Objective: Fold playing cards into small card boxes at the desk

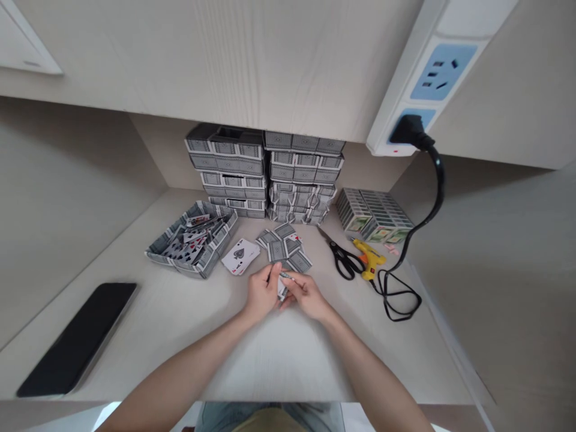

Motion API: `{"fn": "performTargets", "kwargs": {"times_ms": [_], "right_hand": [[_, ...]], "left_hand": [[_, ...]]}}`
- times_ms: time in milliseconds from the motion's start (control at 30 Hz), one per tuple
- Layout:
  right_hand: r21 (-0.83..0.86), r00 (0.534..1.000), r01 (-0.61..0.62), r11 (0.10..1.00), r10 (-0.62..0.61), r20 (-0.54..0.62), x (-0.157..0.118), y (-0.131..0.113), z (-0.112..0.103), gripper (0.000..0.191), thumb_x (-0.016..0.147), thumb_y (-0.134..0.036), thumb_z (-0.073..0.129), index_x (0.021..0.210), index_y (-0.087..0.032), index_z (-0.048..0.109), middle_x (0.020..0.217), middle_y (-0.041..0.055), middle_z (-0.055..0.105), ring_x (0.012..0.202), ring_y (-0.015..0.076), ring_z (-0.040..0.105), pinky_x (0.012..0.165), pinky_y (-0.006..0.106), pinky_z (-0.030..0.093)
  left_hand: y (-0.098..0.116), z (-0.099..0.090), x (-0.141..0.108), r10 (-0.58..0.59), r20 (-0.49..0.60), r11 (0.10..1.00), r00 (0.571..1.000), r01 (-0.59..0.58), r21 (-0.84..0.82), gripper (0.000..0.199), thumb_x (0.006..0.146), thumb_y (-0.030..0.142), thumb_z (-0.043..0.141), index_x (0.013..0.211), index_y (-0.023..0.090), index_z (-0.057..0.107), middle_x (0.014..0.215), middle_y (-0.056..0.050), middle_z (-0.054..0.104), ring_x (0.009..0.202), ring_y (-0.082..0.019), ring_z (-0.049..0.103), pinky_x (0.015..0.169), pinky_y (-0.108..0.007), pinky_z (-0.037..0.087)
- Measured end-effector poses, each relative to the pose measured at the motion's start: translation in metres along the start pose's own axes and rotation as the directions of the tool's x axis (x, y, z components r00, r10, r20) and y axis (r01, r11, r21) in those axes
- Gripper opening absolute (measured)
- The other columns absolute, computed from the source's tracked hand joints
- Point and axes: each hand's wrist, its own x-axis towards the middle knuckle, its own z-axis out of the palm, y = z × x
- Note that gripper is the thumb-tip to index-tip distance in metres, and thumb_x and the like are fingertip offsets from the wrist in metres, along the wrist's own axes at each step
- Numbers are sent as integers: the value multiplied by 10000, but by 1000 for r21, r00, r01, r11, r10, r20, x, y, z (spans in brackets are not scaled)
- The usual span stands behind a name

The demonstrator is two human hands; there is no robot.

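Both hands meet low in the middle of the head view, pinching a small playing card (pixel 282 289) between them. My left hand (pixel 263 292) grips its left side with the thumb on top. On the right side, my right hand (pixel 306 294) has its thumb and fingers closed on the same card. Just beyond the fingers lie loose patterned cards (pixel 277 250), mostly face down. A pile of cards (pixel 240 256) with an ace of spades on top lies to their left. Whether the held piece is one card or several is too small to tell.
A card-built tray (pixel 204 264) holds cards at the left, beyond a black phone (pixel 78 339). Stacked card boxes (pixel 306 174) stand at the back. Black scissors (pixel 344 261), a yellow glue gun (pixel 369 258) with a looping cord, and card packs (pixel 375 213) are on the right.
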Motion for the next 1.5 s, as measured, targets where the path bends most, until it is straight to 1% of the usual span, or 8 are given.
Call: {"fn": "performTargets", "kwargs": {"times_ms": [233,367,567,733,867,1100,1333,1500], "right_hand": [[48,993,-34,998,29,113,-1,-4,-3,380,783,-500,492,899,-151,587,658,18,632,559,144,616,493,254,497],[17,999,-44,999,44,-19,3,2,-6,388,779,-509,490,946,-169,575,618,-1,620,514,145,607,465,257,488],[-85,992,-36,996,26,-124,4,8,-7,351,780,-509,483,816,-174,585,532,-26,581,459,138,592,411,235,462],[-61,999,-3,998,0,-55,0,0,-3,368,787,-508,470,748,-161,584,546,-8,597,457,137,590,405,235,451],[-47,992,3,999,-9,-128,4,2,-3,306,730,-469,567,732,-163,550,522,-22,587,423,127,571,369,213,429],[-74,930,2,997,-29,-367,12,11,-16,352,672,-452,622,842,-154,538,621,-8,604,451,110,570,406,221,476],[-152,943,-49,987,-4,-332,14,18,-22,361,740,-512,511,860,-172,504,532,-28,571,416,111,548,420,237,481],[-165,964,-44,985,-1,-266,13,18,-23,341,745,-486,524,883,-174,522,613,-13,586,487,116,573,450,229,475]], "left_hand": [[2,-3,7,-49,-16,999,999,49,2,479,779,548,409,633,127,584,401,32,492,309,-80,418,302,-187,285],[2,-3,9,-27,91,1000,995,25,17,450,798,517,397,774,129,623,454,29,537,328,-83,432,333,-192,316],[1,-6,5,212,125,918,969,-242,314,331,826,402,415,803,163,642,625,0,631,532,-93,528,512,-183,393],[1,-8,5,213,106,884,971,-238,403,419,839,418,378,580,150,570,430,26,505,434,-80,444,441,-180,322],[1,-10,9,203,36,884,978,-199,422,451,840,439,366,542,145,533,431,23,486,423,-76,418,435,-186,317],[-5,-10,17,229,28,902,973,-223,370,316,771,379,521,1017,185,559,802,-21,669,627,-116,597,614,-233,460],[-10,-12,17,244,83,816,966,-251,521,303,796,303,486,1061,187,574,789,-34,687,640,-135,625,605,-241,472],[-7,-17,18,263,78,782,962,-260,566,375,797,233,473,1171,221,503,806,-18,672,648,-136,610,607,-246,465]]}}
